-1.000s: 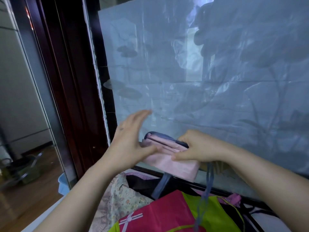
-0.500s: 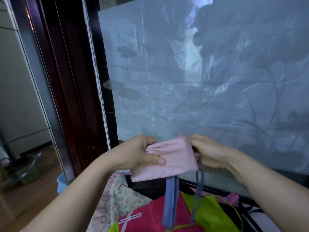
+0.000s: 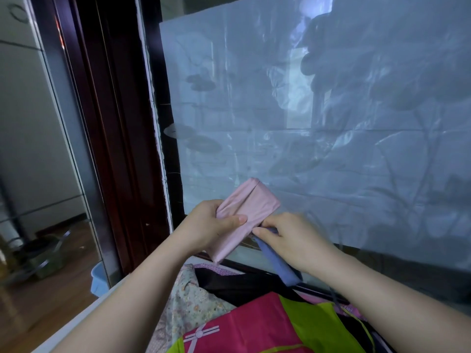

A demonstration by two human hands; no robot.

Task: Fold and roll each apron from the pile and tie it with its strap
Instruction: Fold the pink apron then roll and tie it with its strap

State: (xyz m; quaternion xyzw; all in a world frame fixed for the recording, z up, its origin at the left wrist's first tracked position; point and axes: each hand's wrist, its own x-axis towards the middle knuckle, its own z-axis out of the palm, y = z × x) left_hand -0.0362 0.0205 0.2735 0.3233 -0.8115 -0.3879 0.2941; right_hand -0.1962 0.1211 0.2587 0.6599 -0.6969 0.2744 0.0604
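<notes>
A pale, creased plastic sheet (image 3: 254,138) covered the big pane straight ahead, and dark leafy shapes (image 3: 362,62) showed through it on the right. To its left stood a dark reddish wooden frame (image 3: 112,123), upright and glossy. Beyond that was a glass panel (image 3: 33,118) with a grey wall showing in it. Low on the left lay a brown wooden floor (image 3: 51,304) with some dim clutter (image 3: 43,253) too murky to name. A light blue tub (image 3: 98,280) sat on the floor just beside the foot of the frame, near a white edge (image 3: 84,321).
</notes>
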